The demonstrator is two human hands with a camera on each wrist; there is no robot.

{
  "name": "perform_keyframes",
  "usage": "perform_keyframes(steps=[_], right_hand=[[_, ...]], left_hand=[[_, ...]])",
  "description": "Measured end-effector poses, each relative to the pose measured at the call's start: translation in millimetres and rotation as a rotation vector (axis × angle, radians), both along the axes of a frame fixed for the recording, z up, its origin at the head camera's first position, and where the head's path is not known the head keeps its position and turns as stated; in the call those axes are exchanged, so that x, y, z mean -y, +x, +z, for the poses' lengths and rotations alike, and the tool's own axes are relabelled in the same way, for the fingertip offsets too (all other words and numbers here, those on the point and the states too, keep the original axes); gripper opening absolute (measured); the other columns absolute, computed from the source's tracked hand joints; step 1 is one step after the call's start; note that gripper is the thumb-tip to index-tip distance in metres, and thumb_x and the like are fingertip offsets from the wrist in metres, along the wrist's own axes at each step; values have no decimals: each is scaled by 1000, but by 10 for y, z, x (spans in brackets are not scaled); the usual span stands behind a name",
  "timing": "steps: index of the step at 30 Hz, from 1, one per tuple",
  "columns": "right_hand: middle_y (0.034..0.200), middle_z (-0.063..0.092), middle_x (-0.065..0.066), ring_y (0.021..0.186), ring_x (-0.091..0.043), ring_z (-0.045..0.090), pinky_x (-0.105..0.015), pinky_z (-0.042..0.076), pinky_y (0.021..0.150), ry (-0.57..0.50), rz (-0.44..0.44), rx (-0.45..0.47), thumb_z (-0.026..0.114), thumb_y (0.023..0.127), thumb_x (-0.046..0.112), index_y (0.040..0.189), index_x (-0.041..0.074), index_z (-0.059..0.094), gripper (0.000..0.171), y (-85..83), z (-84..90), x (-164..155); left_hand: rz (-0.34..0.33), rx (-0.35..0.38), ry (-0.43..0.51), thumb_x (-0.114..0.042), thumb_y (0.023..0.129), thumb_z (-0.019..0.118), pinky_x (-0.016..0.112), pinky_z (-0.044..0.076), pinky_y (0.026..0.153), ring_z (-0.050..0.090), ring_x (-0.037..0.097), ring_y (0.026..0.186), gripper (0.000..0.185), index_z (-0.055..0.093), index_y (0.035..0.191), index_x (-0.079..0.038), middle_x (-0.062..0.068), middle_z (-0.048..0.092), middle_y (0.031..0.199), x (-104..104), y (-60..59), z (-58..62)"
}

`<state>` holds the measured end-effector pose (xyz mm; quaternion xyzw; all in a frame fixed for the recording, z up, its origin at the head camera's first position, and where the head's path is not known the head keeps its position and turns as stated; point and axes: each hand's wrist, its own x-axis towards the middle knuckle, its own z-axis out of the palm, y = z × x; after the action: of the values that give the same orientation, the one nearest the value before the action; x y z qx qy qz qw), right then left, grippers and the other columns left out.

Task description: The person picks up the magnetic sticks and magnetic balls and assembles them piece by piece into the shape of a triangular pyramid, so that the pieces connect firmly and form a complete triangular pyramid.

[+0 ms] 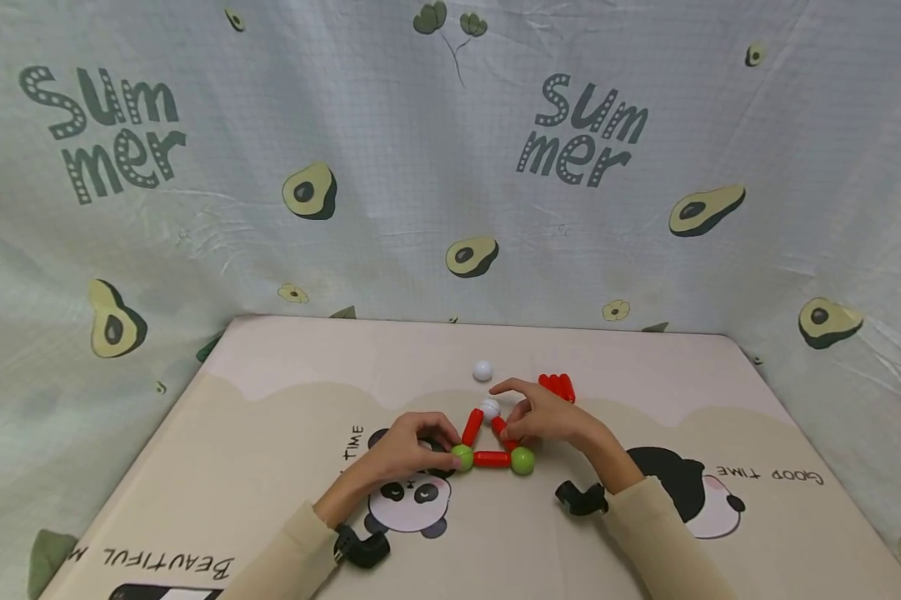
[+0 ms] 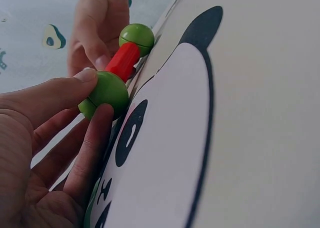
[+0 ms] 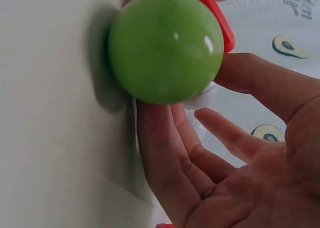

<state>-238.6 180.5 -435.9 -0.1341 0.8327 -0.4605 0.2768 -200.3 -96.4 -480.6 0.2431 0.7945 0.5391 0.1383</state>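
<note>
Bench (image 1: 285, 467) w/ panda print (image 1: 408, 503): L grip (image 1: 412, 443) pinched on green ball (image 1: 462, 457) at L end of front red rod (image 1: 491, 459), R grip (image 1: 546, 415) pinching slanted red rod (image 1: 499, 427) beyond its R end; prob. best keep ball steady, ends aligned.

Room opens nearside of the triangle (image 1: 493, 459); beyond, a white ball (image 1: 483, 371) (plus rods (image 1: 558, 387)) obstructs.

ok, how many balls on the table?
4: left green ball, pinched by the left hand; right green ball, across the near red rod; near white ball, at the far tip of the triangle; far white ball, loose beyond it. Hands could hide more.
</note>
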Motion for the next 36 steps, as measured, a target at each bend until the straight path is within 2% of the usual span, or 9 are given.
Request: perform_keyframes(steps=[7,17,25,36], right_hand=[[94,70,-9,80,-20,68,-32,60,79,-37,7,-17,74,90,12,147,12,49,62,2,16,-38],[96,69,-7,83,-20,66,-31,54,75,-44,27,-49,76,88,13,144,16,52,61,-9,21,-63],[95,68,-7,84,-22,67,-33,54,77,-50,37,-54,74,88,12,143,16,53,59,9,57,-72],[96,69,-8,87,-22,67,-34,54,79,-54,53,-68,73,87,11,142,17,54,59,9,61,-65]], left_hand=[[3,11,-3,-20,85,85,24,51,83,67,12,89,20,75,102,-17,0,74,94,-9,-3,12],[3,6,-4,-22,86,84,24,51,81,67,11,87,21,75,104,-15,2,74,93,-13,-11,4],[-11,8,20,-20,87,83,23,54,83,69,10,92,25,73,110,-14,4,75,103,4,-12,-2],[-24,-4,11,-21,88,82,24,55,82,68,11,93,28,75,115,-15,3,75,105,10,-21,-5]])
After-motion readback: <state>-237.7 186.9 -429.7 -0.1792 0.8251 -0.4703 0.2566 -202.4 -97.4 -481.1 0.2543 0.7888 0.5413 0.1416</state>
